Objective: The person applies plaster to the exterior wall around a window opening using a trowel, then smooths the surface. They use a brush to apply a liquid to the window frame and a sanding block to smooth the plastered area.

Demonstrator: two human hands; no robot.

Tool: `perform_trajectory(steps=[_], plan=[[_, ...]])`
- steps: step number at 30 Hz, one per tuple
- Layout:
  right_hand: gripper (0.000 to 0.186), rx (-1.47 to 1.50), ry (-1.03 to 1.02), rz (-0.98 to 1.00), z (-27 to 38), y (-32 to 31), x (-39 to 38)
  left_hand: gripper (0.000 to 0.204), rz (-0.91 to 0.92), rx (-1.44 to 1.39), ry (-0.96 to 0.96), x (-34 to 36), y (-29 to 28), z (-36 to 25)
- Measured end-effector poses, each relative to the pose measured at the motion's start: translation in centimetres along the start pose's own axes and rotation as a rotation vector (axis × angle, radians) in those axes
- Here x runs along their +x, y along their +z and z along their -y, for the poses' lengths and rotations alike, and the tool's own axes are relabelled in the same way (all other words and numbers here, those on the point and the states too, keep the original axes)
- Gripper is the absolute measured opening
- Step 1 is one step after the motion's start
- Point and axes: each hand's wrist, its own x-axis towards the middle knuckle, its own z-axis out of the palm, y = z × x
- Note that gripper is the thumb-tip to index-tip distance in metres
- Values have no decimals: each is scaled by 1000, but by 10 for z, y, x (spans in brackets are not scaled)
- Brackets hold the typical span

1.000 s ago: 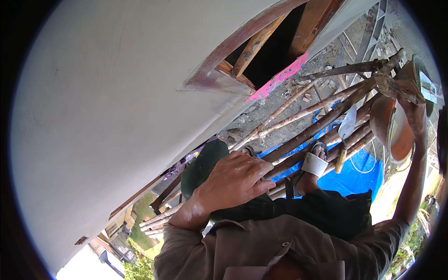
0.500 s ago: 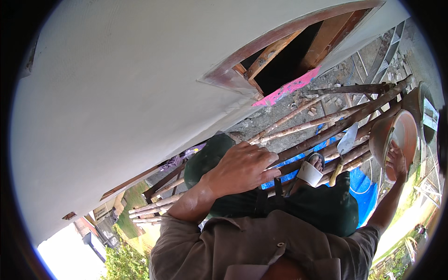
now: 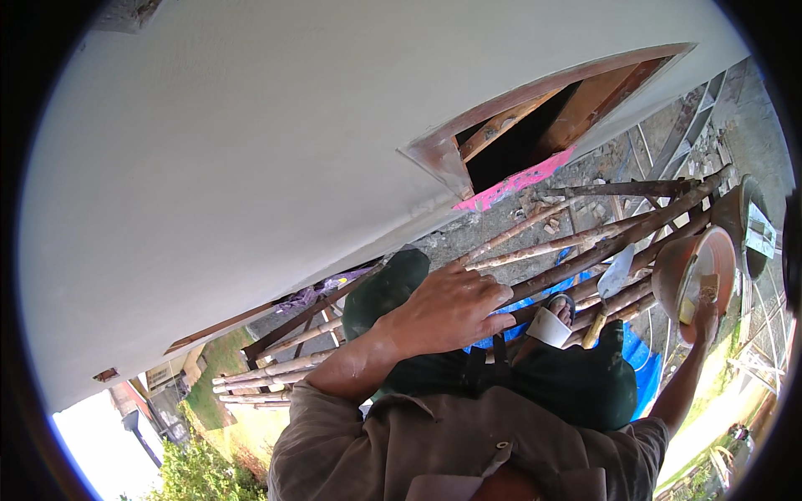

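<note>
My left hand [image 3: 458, 307] has its fingers curled down beside my knee and the poles; what lies under them is hidden. My right hand [image 3: 706, 320] reaches into an orange-rimmed basin [image 3: 668, 280], closed on a small yellow-and-tan tool [image 3: 689, 305], perhaps a brush. A trowel [image 3: 616, 271] with a wooden handle rests on the wooden poles [image 3: 585, 252], left of the basin. My sandaled foot [image 3: 551, 326] stands among those poles. A dark bucket-like container [image 3: 737, 200] with a pale item on it is behind the basin.
A white plastered wall [image 3: 225, 167] fills the upper left, with a framed opening [image 3: 501, 129] and a pink strip beneath it. Far below the poles are rubble-strewn ground [image 3: 510, 225], a blue sheet [image 3: 643, 359] and a ladder [image 3: 693, 117]. Greenery [image 3: 205, 468] shows at the lower left.
My right hand has come down from the pole junction at upper right into the basin, where a yellow tool now shows in it. My left hand stays curled in much the same place.
</note>
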Motion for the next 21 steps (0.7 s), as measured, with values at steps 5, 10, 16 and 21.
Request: perform_trajectory(steps=[5,10,16,21], plan=[[58,320,167,-276,29,-63,-71,35,62,-31,-19,-9,-9,-5],[41,795,49,-238,191,-153,-147,35,-13,-25,17,-20,-7,-4],[30,612,-709,26,347,-165,-178,38,-48,-21,71,-29,-6,-9],[31,616,-1189,11,439,-243,-227,42,-32,-45,79,-44,-11,-19]])
